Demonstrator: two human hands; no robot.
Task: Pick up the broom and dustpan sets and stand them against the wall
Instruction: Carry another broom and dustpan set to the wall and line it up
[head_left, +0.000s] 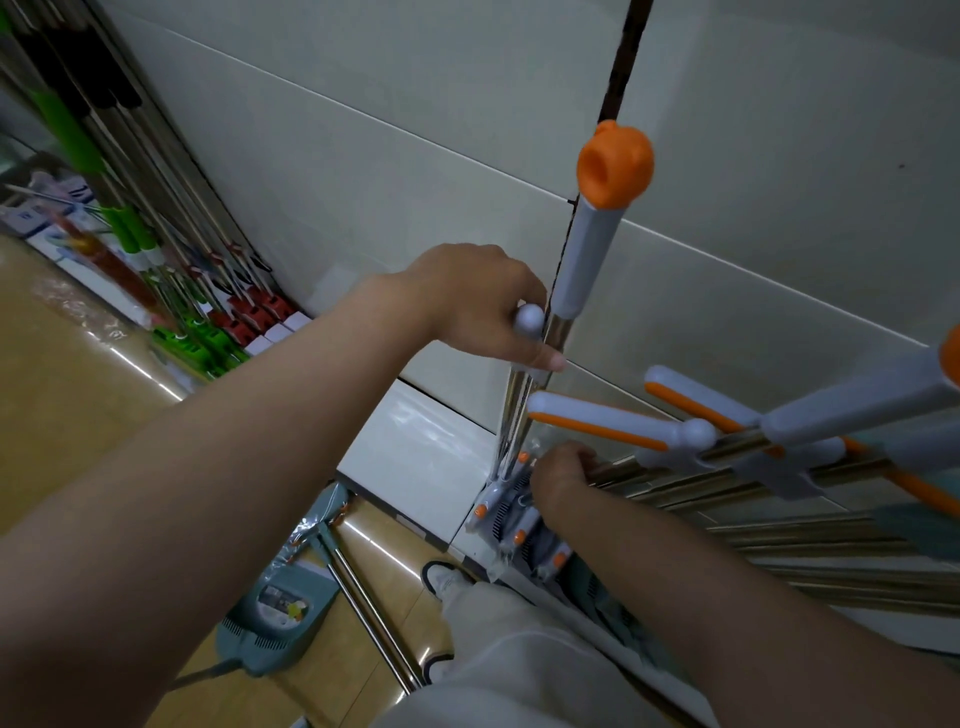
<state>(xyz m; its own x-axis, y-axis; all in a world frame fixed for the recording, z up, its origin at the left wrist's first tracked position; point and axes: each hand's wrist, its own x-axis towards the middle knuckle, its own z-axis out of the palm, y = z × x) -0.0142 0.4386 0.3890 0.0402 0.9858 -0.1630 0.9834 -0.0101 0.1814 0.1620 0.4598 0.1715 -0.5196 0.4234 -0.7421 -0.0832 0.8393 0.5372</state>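
Ahead, I see a white tiled wall (363, 130) with a grey and orange broom and dustpan set (589, 260) standing upright against it, and tilted sets (779, 467) of the same colours crossing the right side. Lower left, a teal set (275, 613) lies flat on the tan floor (62, 415). My left hand (478, 306) grips the upright set's shiny poles just below the grey handle, while my right hand (561, 478), lower down, curls around the poles of the tilted sets.

No lettering is readable (the dustpan label (280, 605) is blurred).
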